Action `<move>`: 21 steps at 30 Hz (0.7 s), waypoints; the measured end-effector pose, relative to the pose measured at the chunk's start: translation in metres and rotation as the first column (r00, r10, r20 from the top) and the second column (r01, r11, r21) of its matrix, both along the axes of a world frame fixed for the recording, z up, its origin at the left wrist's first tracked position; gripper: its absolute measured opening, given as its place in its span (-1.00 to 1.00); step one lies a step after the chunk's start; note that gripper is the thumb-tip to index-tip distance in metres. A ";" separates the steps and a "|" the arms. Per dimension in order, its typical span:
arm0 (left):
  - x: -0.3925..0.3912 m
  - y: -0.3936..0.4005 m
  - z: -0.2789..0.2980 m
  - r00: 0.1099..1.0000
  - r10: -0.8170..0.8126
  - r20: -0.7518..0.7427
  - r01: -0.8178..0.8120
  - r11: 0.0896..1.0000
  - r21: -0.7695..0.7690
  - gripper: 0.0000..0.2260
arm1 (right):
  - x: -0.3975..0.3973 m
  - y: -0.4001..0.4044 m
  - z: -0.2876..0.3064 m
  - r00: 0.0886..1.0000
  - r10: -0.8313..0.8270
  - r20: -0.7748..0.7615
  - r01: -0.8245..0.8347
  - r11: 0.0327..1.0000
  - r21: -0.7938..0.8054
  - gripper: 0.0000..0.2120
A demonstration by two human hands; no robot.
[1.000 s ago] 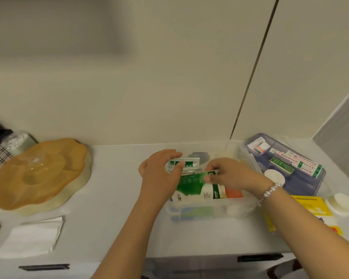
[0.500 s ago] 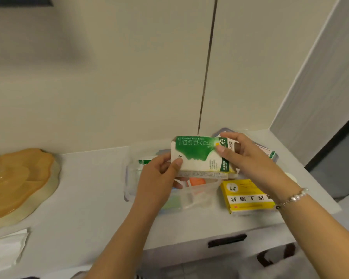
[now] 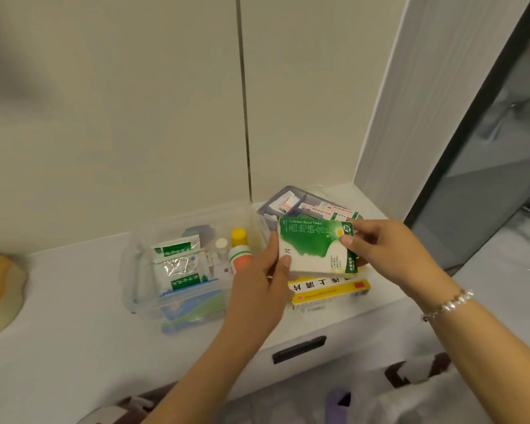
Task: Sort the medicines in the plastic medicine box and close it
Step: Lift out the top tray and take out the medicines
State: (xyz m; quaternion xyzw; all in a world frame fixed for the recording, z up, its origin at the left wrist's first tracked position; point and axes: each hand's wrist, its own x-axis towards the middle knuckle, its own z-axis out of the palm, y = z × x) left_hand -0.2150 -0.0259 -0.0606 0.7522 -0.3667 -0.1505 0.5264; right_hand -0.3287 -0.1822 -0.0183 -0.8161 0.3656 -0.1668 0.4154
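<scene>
Two hands, left hand (image 3: 257,289) and right hand (image 3: 380,249), pinching green-and-white cardboard medicine box (image 3: 317,246) right of open clear plastic medicine box (image 3: 129,270); sorting unfinished, closing pending.

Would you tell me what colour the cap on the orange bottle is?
Yellow: the cap tops the orange bottle, clearest in the head view.

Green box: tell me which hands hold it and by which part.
Both hands hold the green box above the counter: the left hand grips its left edge, the right hand pinches its upper right end.
</scene>
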 end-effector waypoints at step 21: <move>-0.010 -0.012 -0.031 0.963 -0.144 0.227 0.058 0.936 0.347 -0.78 | 0.001 -0.021 -0.027 0.898 0.037 -0.439 -0.059 0.998 -0.036 -0.80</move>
